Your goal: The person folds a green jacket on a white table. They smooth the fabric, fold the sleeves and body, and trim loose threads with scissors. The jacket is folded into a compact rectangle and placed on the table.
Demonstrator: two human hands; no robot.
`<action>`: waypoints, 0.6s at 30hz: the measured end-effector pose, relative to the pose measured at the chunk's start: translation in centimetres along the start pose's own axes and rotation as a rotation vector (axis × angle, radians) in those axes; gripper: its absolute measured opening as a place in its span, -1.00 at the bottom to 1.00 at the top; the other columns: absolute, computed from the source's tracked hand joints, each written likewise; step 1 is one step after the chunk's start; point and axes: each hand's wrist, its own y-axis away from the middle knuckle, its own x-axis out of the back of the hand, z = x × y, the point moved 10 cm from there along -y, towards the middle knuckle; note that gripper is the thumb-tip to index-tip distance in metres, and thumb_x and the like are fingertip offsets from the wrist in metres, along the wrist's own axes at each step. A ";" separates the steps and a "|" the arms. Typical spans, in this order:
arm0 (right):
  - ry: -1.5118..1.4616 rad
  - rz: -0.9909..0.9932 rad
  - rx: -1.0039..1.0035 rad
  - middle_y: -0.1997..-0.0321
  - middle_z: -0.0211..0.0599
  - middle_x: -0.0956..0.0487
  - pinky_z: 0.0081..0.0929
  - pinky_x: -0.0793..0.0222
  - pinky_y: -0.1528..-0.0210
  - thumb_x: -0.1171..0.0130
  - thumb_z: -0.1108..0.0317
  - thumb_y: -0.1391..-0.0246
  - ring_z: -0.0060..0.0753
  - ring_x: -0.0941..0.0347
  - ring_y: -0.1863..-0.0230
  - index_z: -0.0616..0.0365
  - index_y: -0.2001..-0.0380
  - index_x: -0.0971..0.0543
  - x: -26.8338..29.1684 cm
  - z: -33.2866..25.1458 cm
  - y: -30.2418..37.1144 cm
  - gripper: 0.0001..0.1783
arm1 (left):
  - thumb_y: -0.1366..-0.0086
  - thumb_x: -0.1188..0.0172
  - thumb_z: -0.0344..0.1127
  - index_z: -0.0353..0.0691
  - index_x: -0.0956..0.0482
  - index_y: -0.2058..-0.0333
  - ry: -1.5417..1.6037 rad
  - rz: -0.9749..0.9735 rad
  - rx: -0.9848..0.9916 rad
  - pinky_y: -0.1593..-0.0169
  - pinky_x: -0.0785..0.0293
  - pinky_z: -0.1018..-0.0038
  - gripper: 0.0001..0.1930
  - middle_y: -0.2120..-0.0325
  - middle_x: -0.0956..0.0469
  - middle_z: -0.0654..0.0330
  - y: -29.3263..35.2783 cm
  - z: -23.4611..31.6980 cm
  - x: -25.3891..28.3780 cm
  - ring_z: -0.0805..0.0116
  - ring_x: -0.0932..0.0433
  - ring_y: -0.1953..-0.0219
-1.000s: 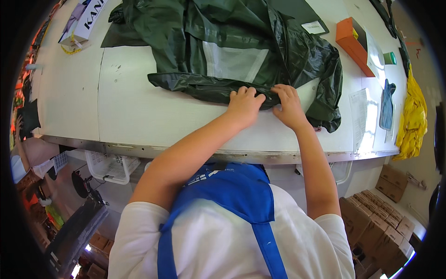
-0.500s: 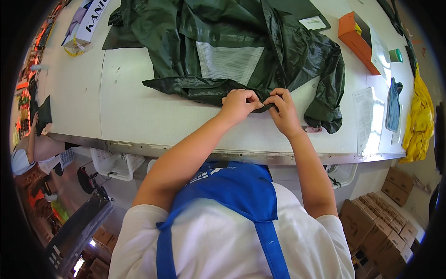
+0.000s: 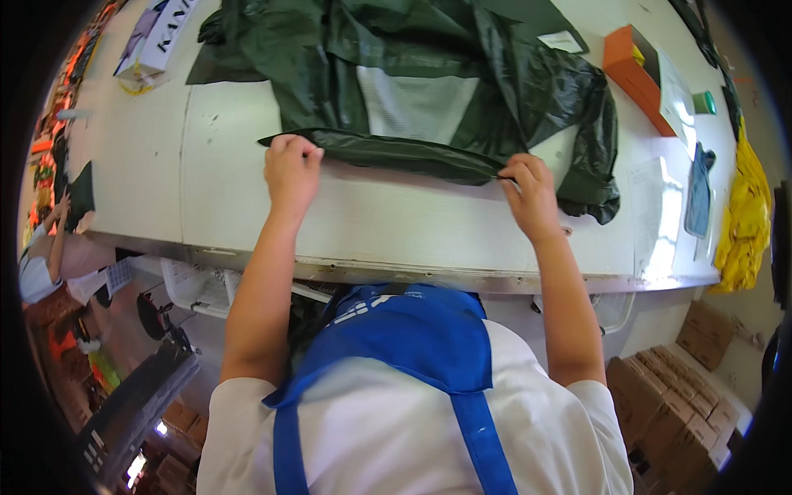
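Observation:
A dark green, glossy raincoat-like jacket (image 3: 396, 41) lies spread on the white table, a pale mesh panel (image 3: 417, 103) showing in its middle. Along its near side runs a long folded strip of the same cloth (image 3: 396, 157), stretched nearly straight between my hands. My left hand (image 3: 293, 175) pinches the left part of this strip close to its pointed end. At the strip's right end, my right hand (image 3: 532, 194) grips the edge between thumb and fingers. A crumpled sleeve (image 3: 594, 157) rests just right of my right hand.
An orange box (image 3: 648, 74) and a green spool-like item (image 3: 704, 102) stand at the right. Blue-grey cloth (image 3: 700, 190) and a yellow garment (image 3: 737, 219) lie farther right. A white box (image 3: 157, 41) sits at the far left. Another person's hand (image 3: 62, 210) holds green cloth.
My left hand has moved left along the strip, away from my right hand. My right hand has shifted slightly right and down. The strip is now pulled straighter.

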 end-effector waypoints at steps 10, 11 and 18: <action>-0.156 0.100 -0.781 0.05 -0.24 -0.54 -0.37 -0.30 -0.06 -0.24 0.42 0.07 -0.27 -0.43 0.01 0.11 -0.02 -0.47 10.9 17.1 10.9 -0.51 | -0.06 -0.27 -0.45 -0.19 -0.44 0.13 0.153 0.020 -0.223 0.05 -0.39 0.36 -0.64 0.10 -0.39 0.10 1.2 5.8 -1.1 0.17 -0.43 0.11; -0.357 0.219 -0.752 0.14 -0.28 -0.57 -0.46 -0.33 0.01 -0.20 0.44 0.00 -0.38 -0.46 0.10 0.17 0.02 -0.49 11.8 15.5 9.5 -0.59 | -0.05 -0.27 -0.45 -0.17 -0.43 0.07 0.283 -0.043 -0.267 0.04 -0.39 0.37 -0.59 0.06 -0.38 0.12 1.4 7.8 -1.6 0.20 -0.42 0.07; -0.642 -0.180 -0.364 0.19 -0.29 -0.52 -0.56 -0.32 0.05 -0.27 0.50 0.12 -0.58 -0.37 0.14 0.28 0.03 -0.41 8.2 -5.3 0.4 -0.49 | 0.03 -0.41 -0.32 -0.14 -0.21 -0.22 0.904 -0.559 -0.585 -0.09 -0.33 0.37 -0.18 -0.07 -0.37 0.12 5.0 26.4 0.3 0.26 -0.35 -0.09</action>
